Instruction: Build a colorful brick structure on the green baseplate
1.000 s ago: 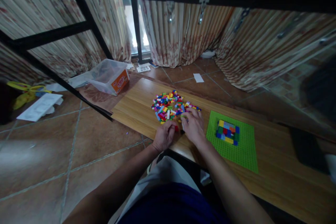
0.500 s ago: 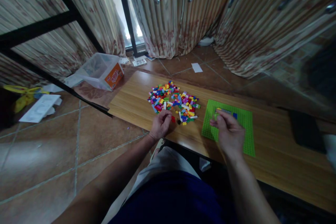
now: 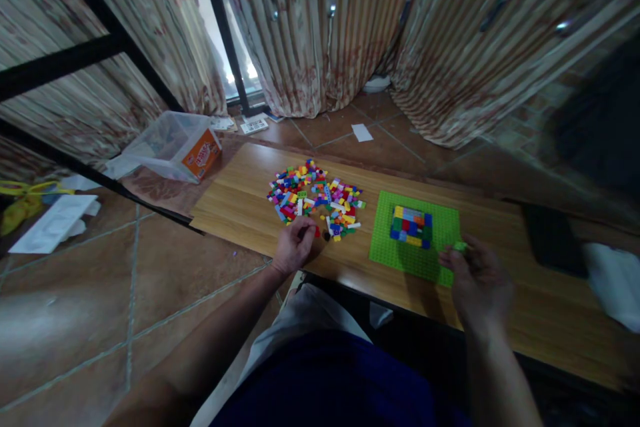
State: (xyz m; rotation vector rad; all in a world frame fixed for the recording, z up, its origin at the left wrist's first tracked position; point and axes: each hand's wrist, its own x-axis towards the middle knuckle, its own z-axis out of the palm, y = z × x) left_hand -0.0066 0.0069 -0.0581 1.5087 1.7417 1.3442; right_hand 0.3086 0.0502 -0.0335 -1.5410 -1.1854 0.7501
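Note:
My right hand [image 3: 481, 280] pinches a small green toy brick [image 3: 461, 247] above the right edge of the green baseplate [image 3: 385, 240]. On that plate sits a flat rectangle of joined bricks [image 3: 411, 227] in blue, yellow, red, orange and other colours. My left hand [image 3: 294, 245] rests closed at the near side of a loose heap of coloured bricks [image 3: 327, 193]. Its fingers are curled together, and whatever they may hold is hidden. A red brick [image 3: 317, 231] lies right beside its fingertips.
The long wooden table [image 3: 240, 193] carries everything. A dark flat object [image 3: 553, 240] and a white item [image 3: 615, 283] lie at its right. A clear plastic bin [image 3: 173, 147] with an orange label stands beyond the left end. White paper [image 3: 362, 133] lies on the tiled floor.
My right hand has moved right and toward me with the green brick, uncovering the brick rectangle. My left hand stays beside the heap. The view has shifted a little.

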